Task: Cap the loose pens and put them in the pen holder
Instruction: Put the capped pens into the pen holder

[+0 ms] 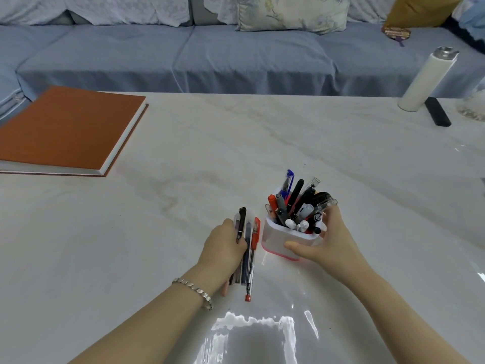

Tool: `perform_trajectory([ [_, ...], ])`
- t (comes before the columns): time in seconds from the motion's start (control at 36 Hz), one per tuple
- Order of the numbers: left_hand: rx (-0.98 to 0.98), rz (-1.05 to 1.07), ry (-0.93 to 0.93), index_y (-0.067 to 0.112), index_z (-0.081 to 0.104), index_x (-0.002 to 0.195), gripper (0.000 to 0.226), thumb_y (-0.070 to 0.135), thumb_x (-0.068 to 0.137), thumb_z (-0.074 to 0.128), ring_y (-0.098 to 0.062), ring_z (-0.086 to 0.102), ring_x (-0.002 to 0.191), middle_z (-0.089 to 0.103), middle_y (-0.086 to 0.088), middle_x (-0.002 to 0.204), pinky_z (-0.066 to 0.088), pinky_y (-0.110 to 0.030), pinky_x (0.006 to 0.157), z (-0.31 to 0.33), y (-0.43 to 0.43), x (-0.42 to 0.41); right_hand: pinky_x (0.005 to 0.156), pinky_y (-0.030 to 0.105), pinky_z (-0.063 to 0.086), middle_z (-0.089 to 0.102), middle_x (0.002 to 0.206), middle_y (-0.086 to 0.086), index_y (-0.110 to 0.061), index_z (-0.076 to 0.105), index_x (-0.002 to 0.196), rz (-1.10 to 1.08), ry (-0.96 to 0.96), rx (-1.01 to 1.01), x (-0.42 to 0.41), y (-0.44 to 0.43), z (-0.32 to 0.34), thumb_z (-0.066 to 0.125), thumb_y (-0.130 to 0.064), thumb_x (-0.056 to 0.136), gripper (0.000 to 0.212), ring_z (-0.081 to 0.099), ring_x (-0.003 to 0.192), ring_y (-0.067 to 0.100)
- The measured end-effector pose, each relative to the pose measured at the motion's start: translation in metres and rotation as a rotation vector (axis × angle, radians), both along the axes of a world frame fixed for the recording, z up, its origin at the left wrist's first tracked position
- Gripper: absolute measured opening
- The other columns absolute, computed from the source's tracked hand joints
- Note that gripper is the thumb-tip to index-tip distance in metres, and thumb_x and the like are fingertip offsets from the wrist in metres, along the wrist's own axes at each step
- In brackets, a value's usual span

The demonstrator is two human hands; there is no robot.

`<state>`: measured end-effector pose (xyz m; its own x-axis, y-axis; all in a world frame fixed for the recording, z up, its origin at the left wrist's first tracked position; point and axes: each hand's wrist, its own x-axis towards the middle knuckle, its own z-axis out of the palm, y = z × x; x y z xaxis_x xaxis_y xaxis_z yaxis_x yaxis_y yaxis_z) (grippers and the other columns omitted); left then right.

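Pale marbled table (341, 153), blue sofa (236, 56) beyond. Pen holder (286, 236), white with a pink base, near centre, crammed with pens; right hand (333, 243) grips it, thumb on the near wall, fingers curled round its right side. Loose pens (246, 258) just left of the holder, bunched under the curled fingers of the left hand (223, 245); red pen (254, 248) rightmost. Orange book (65, 127) far left; white bottle (425, 80) far right.

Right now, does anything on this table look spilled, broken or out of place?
Nothing looks spilled or broken. Only the loose pens are out of place: they lie bunched on the table beside the pen holder, gripped by the left hand. The right hand holds the holder, already crowded with pens.
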<state>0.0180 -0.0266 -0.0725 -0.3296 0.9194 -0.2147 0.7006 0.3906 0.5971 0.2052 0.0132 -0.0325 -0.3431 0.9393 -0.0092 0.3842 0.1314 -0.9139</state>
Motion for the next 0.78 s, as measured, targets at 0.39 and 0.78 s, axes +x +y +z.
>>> perform_trajectory([
  [0.39, 0.577, 0.099, -0.902, 0.025, 0.05, 0.087, 0.019, 0.011, 0.095, 0.04, -0.008, 0.065, 0.097, 0.068, 0.003, 0.092, 0.046, -0.03, 0.09, 0.108, 0.02, 0.0, 0.065, -0.007, 0.035, 0.049, 0.099, -0.025, -0.045, 0.033, 0.093, 0.007, -0.022, 0.02, 0.0, 0.001, -0.004, 0.08, -0.006, 0.063, 0.068, 0.045, 0.083, -0.031],
  [0.78, 0.653, -0.093, -0.69, 0.054, 0.032, 0.114, 0.075, -0.007, 0.081, 0.059, -0.007, 0.067, 0.094, 0.059, 0.007, 0.107, 0.055, -0.021, 0.077, 0.097, 0.031, 0.031, 0.059, -0.005, 0.037, 0.05, 0.091, -0.02, -0.03, 0.038, 0.099, 0.004, 0.004, -0.009, 0.001, 0.001, -0.001, 0.081, -0.003, 0.061, 0.063, 0.047, 0.075, -0.028],
])
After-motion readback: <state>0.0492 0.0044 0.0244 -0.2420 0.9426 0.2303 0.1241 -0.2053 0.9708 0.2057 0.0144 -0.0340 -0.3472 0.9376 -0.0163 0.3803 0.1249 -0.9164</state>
